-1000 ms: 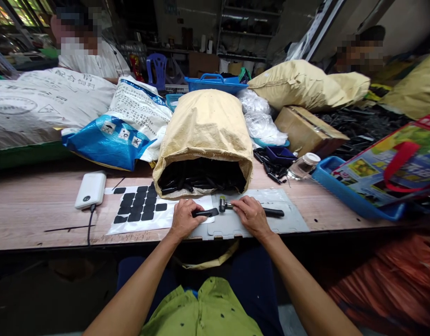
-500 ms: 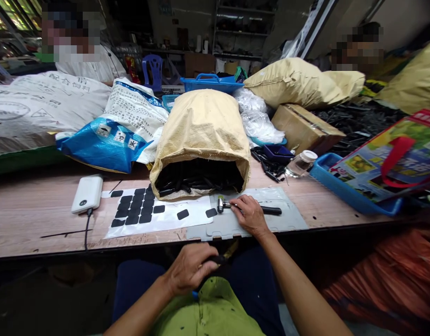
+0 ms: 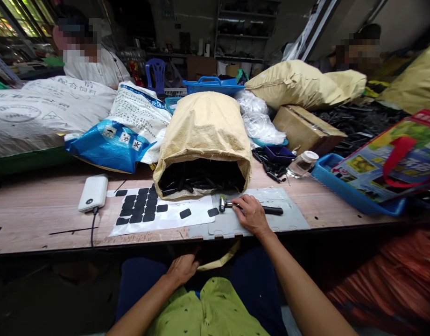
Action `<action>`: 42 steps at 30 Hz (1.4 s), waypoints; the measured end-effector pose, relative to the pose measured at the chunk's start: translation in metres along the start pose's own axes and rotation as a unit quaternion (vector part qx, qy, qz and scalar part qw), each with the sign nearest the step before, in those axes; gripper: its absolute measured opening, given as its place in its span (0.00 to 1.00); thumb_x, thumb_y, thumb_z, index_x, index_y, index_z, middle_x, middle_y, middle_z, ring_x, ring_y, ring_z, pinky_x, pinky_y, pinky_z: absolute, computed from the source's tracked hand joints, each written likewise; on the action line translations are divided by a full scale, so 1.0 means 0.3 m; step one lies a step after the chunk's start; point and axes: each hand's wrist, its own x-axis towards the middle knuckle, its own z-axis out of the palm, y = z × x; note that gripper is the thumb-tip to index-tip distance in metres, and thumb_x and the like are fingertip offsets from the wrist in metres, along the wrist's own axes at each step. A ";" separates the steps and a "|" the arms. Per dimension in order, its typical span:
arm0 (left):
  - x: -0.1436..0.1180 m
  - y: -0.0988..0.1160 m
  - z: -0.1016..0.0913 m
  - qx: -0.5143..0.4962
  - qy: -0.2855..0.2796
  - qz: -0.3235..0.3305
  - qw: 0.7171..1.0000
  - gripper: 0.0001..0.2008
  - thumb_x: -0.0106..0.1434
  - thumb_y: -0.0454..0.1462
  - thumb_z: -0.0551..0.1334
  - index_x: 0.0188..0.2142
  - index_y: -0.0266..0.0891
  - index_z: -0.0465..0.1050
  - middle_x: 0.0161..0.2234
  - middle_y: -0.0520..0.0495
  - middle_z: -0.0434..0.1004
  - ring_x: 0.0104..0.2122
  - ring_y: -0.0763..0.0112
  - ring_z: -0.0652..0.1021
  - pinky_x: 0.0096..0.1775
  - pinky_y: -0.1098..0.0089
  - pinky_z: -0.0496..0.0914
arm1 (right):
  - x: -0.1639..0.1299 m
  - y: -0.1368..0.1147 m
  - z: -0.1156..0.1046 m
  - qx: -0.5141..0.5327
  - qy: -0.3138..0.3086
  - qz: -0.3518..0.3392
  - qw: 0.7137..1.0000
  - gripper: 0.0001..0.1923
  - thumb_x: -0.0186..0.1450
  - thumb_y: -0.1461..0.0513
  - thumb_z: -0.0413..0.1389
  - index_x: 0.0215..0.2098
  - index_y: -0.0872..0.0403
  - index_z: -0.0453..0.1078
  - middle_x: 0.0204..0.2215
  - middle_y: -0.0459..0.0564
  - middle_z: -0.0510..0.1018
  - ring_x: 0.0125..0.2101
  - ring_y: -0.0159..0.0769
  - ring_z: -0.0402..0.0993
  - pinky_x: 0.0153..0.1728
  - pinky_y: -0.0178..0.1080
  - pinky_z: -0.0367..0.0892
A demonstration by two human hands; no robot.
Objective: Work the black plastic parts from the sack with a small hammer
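A small hammer (image 3: 272,210) with a metal head and black handle lies on a grey board (image 3: 292,219). My right hand (image 3: 251,215) is closed around its handle near the head. Below the table edge, my left hand (image 3: 182,270) is lowered over my lap beside the rim of a yellowish bag (image 3: 218,264). Its fingertips are lost in shadow, so I cannot tell what they hold. Left of the hammer lies a white sheet (image 3: 172,223) with several black rounded squares (image 3: 141,205). Behind it, an open tan sack (image 3: 204,121) shows black elongated pieces (image 3: 200,179) inside.
A white power bank (image 3: 93,192) with a cable sits at left. A blue and white bag (image 3: 120,135) stands behind. To the right are a glass jar (image 3: 302,164), a cardboard box (image 3: 307,128) and a blue tray (image 3: 358,196). Two people sit across the table.
My left hand has moved down and left, toward the bag at my lap; the black object seen in it before no longer shows. My right hand stays on the hammer.
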 end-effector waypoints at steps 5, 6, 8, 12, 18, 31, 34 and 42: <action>-0.079 0.098 -0.097 -0.002 0.046 0.182 0.982 0.15 0.70 0.44 0.58 0.51 0.47 0.78 0.42 0.44 0.83 0.42 0.60 0.81 0.47 0.63 0.73 | -0.001 0.002 0.001 0.004 -0.001 -0.001 1.000 0.10 0.70 0.61 0.56 0.47 0.51 0.76 0.39 0.51 0.75 0.41 0.42 0.68 0.44 0.42 0.62; -0.088 0.125 -0.126 -0.020 0.069 0.220 0.973 0.14 0.70 0.45 0.58 0.49 0.47 0.79 0.40 0.45 0.83 0.40 0.62 0.81 0.45 0.65 0.73 | -0.001 0.002 0.002 0.004 -0.001 -0.001 1.000 0.10 0.70 0.61 0.56 0.47 0.51 0.76 0.39 0.51 0.75 0.41 0.42 0.68 0.44 0.42 0.62; -0.090 0.176 -0.191 -0.070 0.142 0.246 0.956 0.14 0.70 0.45 0.59 0.48 0.45 0.79 0.38 0.45 0.83 0.36 0.66 0.81 0.41 0.68 0.73 | -0.001 0.002 0.002 0.004 -0.001 0.001 1.000 0.10 0.70 0.61 0.56 0.47 0.50 0.76 0.39 0.51 0.75 0.42 0.42 0.68 0.44 0.42 0.62; -0.034 0.236 -0.355 -0.186 0.328 0.147 0.914 0.16 0.68 0.48 0.61 0.44 0.40 0.80 0.31 0.48 0.81 0.27 0.71 0.76 0.31 0.72 0.70 | -0.002 -0.002 0.001 -0.001 -0.002 0.004 1.000 0.09 0.71 0.61 0.56 0.47 0.50 0.76 0.38 0.51 0.75 0.42 0.43 0.67 0.44 0.42 0.62; 0.103 0.198 -0.632 -0.021 0.474 -0.113 0.873 0.18 0.69 0.48 0.57 0.44 0.42 0.82 0.29 0.45 0.81 0.31 0.61 0.79 0.36 0.67 0.70 | 0.000 -0.010 -0.008 -0.006 -0.004 0.007 1.000 0.09 0.70 0.61 0.57 0.47 0.50 0.76 0.38 0.50 0.75 0.41 0.42 0.67 0.44 0.41 0.62; 0.248 0.139 -0.780 0.167 0.342 -0.249 0.890 0.19 0.65 0.49 0.60 0.47 0.43 0.81 0.41 0.33 0.82 0.43 0.45 0.81 0.40 0.56 0.72 | -0.001 -0.012 -0.010 -0.005 -0.005 0.012 1.000 0.09 0.70 0.61 0.57 0.46 0.49 0.77 0.38 0.51 0.75 0.41 0.41 0.68 0.43 0.41 0.62; 0.252 0.138 -0.786 0.173 0.342 -0.240 0.892 0.19 0.66 0.49 0.59 0.47 0.43 0.81 0.41 0.34 0.82 0.43 0.45 0.81 0.41 0.56 0.72 | -0.001 -0.014 -0.012 -0.006 -0.005 0.012 1.000 0.09 0.70 0.61 0.57 0.46 0.50 0.76 0.38 0.51 0.74 0.41 0.42 0.67 0.43 0.41 0.62; 0.261 0.134 -0.830 0.205 0.301 -0.235 0.901 0.17 0.64 0.47 0.61 0.45 0.40 0.82 0.45 0.31 0.81 0.47 0.42 0.80 0.43 0.56 0.72 | -0.002 -0.011 -0.005 -0.004 -0.005 0.012 1.000 0.08 0.70 0.61 0.57 0.46 0.50 0.76 0.39 0.51 0.75 0.42 0.42 0.68 0.44 0.42 0.62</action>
